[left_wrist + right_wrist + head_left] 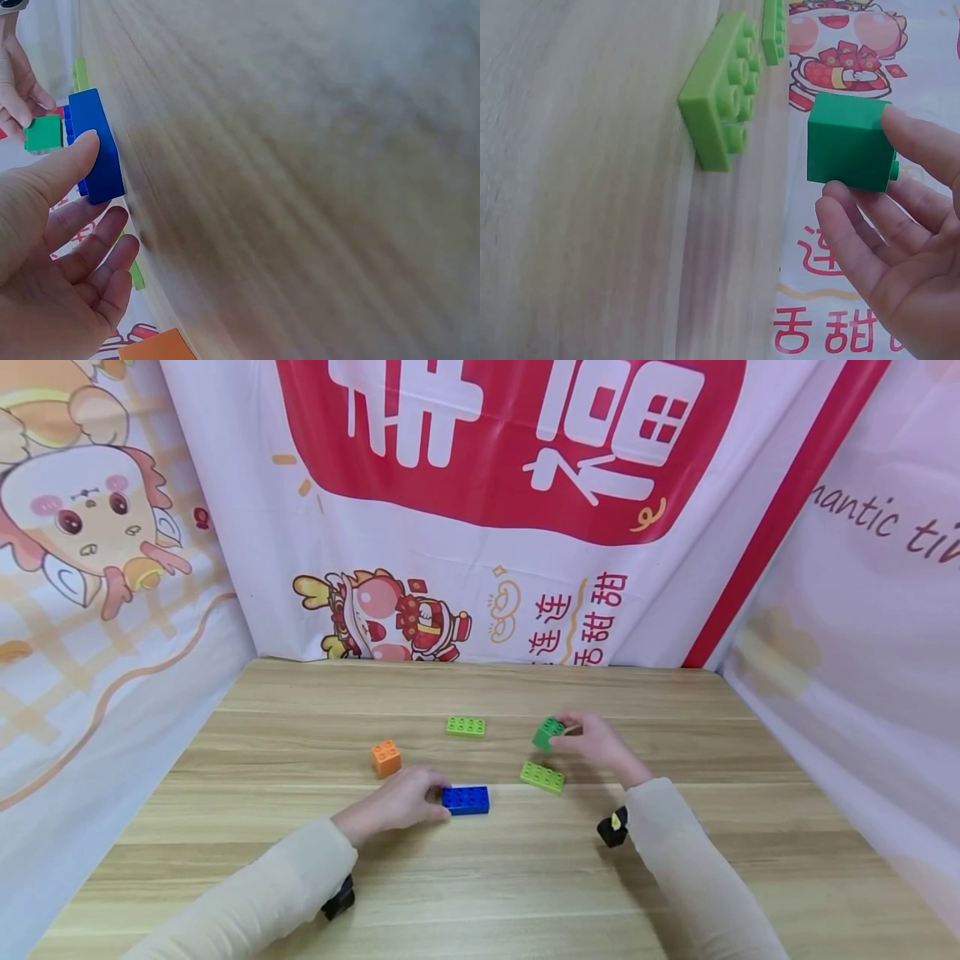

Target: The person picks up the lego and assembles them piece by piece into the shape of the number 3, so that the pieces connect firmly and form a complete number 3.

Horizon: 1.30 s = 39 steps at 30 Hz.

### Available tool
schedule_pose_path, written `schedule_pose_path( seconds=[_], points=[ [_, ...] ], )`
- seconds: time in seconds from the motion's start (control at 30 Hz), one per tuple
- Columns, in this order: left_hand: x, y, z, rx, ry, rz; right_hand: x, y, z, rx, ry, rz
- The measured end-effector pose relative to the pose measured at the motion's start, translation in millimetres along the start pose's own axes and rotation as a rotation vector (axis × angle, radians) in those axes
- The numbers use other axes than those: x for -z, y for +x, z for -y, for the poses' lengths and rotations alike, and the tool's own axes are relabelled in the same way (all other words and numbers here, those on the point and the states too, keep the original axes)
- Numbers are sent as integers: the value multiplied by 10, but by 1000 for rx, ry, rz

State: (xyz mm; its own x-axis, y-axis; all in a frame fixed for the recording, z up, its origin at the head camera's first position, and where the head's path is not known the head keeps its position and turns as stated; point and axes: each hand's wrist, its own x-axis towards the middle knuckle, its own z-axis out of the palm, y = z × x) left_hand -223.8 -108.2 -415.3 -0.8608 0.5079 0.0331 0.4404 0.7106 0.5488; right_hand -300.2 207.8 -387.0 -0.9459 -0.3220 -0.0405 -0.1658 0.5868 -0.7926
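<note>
My left hand [429, 797] lies on the wooden table [480, 877] at the left end of a blue two-by-four brick [466, 799]. In the left wrist view the thumb [75, 159] touches the blue brick [96, 146] while the other fingers [112, 247] stay loose and apart from it. My right hand [576, 737] pinches a small dark green brick [548, 733] between thumb and fingers, held just above the table. The right wrist view shows the dark green brick [847, 142] in the right hand [866, 169], clear of the wood.
A light green flat brick [542, 777] lies just in front of my right hand, close to it in the right wrist view [720, 90]. Another light green brick [466, 726] and an orange brick [386, 757] lie farther back left. Printed cloth walls [480, 527] enclose the table.
</note>
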Motion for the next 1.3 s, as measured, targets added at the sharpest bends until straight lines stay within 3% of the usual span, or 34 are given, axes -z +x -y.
schedule_pose_path(
  seconds=[0.67, 1.3],
  points=[
    [13, 10, -4, -4, -9, 14, -98, -73, 259, 147, 54, 61],
    [3, 21, 13, 11, -5, 24, -289, -117, 406, 228, -13, 122]
  ],
)
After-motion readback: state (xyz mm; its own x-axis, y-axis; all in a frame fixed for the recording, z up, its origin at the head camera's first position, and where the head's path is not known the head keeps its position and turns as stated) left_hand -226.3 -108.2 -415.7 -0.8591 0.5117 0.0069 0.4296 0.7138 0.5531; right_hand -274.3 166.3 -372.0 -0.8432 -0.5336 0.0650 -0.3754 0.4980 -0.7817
